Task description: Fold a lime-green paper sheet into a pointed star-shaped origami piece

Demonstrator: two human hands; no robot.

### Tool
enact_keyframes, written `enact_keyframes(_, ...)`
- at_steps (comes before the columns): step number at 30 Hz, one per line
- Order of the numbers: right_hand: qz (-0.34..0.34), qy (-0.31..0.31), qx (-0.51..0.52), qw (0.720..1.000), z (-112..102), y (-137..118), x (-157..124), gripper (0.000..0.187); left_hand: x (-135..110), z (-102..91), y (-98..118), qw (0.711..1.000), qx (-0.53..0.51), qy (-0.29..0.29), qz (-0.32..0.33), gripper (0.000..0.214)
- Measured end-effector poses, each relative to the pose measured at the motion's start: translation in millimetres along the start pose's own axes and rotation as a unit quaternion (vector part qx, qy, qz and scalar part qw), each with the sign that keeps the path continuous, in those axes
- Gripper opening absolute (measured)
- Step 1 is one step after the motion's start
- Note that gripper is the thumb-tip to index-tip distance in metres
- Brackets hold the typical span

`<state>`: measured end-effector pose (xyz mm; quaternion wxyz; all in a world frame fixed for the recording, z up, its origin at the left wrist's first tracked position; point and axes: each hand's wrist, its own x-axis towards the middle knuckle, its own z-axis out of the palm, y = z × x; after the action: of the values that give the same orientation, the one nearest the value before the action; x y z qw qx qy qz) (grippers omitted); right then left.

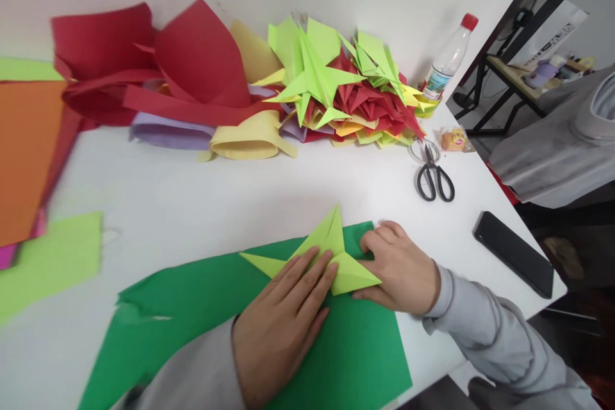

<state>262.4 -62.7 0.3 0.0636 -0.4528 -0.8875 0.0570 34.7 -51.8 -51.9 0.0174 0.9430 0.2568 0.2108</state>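
A light-green folded paper star (358, 274) lies on a dark-green sheet of paper (202, 307) at the table's front. My left hand (288, 320) rests flat across the star's middle, fingers stretched out and pressing on it; part of the star is hidden beneath. At the star's right-hand point, my right hand (396, 262) is closed, with curled fingers above and the thumb below the paper tip. Sharp creases run along the star's upper and right points.
Finished paper stars (317, 77) are piled against the wall beside red paper pieces (196, 57). Scissors (435, 179), a bottle (446, 64), a wrapped snack (454, 139) and a black phone (514, 254) lie or stand rightward. Orange paper (24, 154) and light-green paper (57, 256) are left.
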Motion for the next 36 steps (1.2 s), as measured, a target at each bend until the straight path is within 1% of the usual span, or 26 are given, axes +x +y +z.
enact_keyframes(5, 0.020, 0.010, -0.003, 1.000, 5, -2, 0, 0.039, 0, 0.8, 0, 1.000, -0.001, -0.002, -0.005, 0.050)
enact_keyframes(9, 0.025, 0.000, 0.001, 1.000, 1, 0, 0, 0.038, 0, 0.2, 0, 1.000, -0.001, -0.003, -0.005, 0.051)
enact_keyframes(11, 0.017, -0.001, 0.004, 1.000, -1, 1, 1, 0.035, 0, -0.4, 0, 1.000, -0.007, 0.000, -0.008, 0.054)
enact_keyframes(13, 0.001, 0.011, 0.011, 1.000, -1, 2, 2, 0.035, 0, -1.0, -1, 1.000, -0.020, 0.005, -0.018, 0.057)
enact_keyframes(16, -0.018, 0.045, 0.030, 0.998, 2, 1, 4, 0.034, 0, -2.0, -2, 0.998, -0.046, 0.005, -0.044, 0.061)
enact_keyframes(18, -0.023, 0.059, 0.037, 0.997, 5, -1, 5, 0.031, 3, -2.9, -4, 0.997, -0.057, 0.012, -0.059, 0.064)
enact_keyframes(20, -0.027, 0.059, 0.036, 0.997, 7, -4, 7, 0.027, 6, -3.8, -5, 0.996, -0.056, 0.029, -0.058, 0.060)
enact_keyframes(23, -0.030, 0.051, 0.039, 0.997, 7, -7, 8, 0.025, 12, -4.3, -10, 0.995, -0.063, 0.047, -0.054, 0.046)
enact_keyframes(25, -0.032, 0.048, 0.040, 0.998, 7, -8, 7, 0.026, 15, -4.3, -14, 0.991, -0.097, 0.048, -0.077, 0.039)
enact_keyframes(27, -0.033, 0.044, 0.034, 0.998, 6, -7, 7, 0.029, 18, -4.8, -19, 0.985, -0.136, 0.023, -0.105, 0.035)
enact_keyframes(29, -0.031, 0.038, 0.026, 0.998, 6, -6, 6, 0.030, 21, -5.9, -23, 0.981, -0.162, 0.007, -0.110, 0.037)
enact_keyframes(31, -0.024, 0.033, 0.020, 0.999, 7, -6, 6, 0.032, 25, -7.2, -26, 0.978, -0.172, 0.034, -0.110, 0.037)
enact_keyframes(34, -0.012, 0.031, -0.003, 0.999, 6, -5, 7, 0.035, 29, -8.1, -28, 0.980, -0.176, 0.029, -0.085, 0.036)
enact_keyframes(36, -0.004, 0.031, -0.027, 0.999, 6, -6, 8, 0.036, 30, -7.7, -27, 0.980, -0.179, 0.033, -0.080, 0.035)
